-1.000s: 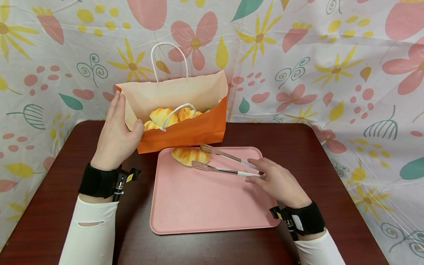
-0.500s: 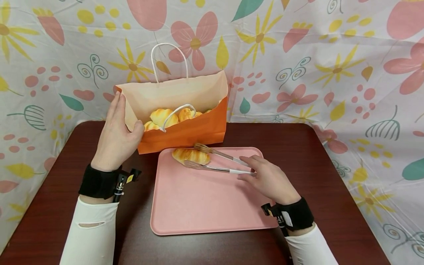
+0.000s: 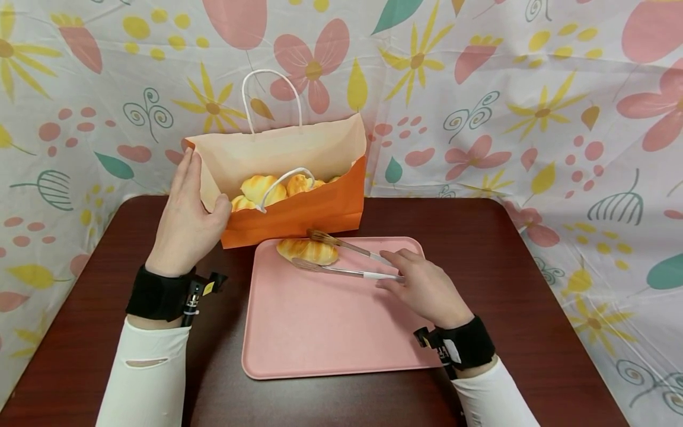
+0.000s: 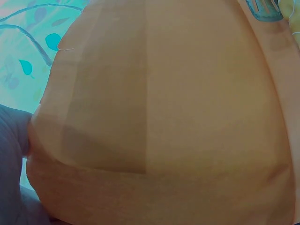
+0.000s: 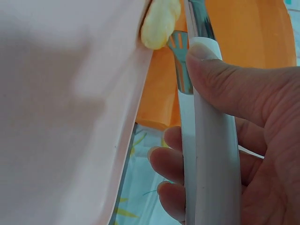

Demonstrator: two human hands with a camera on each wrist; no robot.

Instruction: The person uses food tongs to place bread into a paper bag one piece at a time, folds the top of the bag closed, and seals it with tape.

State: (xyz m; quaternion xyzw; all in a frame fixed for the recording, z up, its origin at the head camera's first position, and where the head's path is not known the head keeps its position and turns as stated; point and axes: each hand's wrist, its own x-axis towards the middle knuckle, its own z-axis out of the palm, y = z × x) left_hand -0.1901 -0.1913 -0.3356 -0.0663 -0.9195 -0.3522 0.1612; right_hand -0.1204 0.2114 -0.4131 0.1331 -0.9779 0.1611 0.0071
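Observation:
My right hand (image 3: 424,287) grips a pair of tongs (image 3: 341,271) by the white handles; in the right wrist view the thumb lies along one handle (image 5: 213,140) with the fingers behind. The tongs' slotted ends are spread on either side of a croissant-like bread roll (image 3: 306,251) at the tray's far left corner. Whether they touch it, I cannot tell. My left hand (image 3: 187,219) rests against the left end of an orange paper bag (image 3: 299,220), fingers straight up along its edge, thumb by the opening. Inside the bag lie several bread rolls (image 3: 264,188).
The pink tray (image 3: 341,332) lies on a dark wooden table (image 3: 464,231), its far edge close to the bag's front. One white bag handle (image 3: 272,70) stands up; the other (image 3: 283,178) hangs over the opening. A flower-patterned cloth (image 3: 427,71) hangs behind the table.
My right hand has moved left with the tongs, and their ends have slid from the roll's right side further over it. My left hand and the bag have stayed put.

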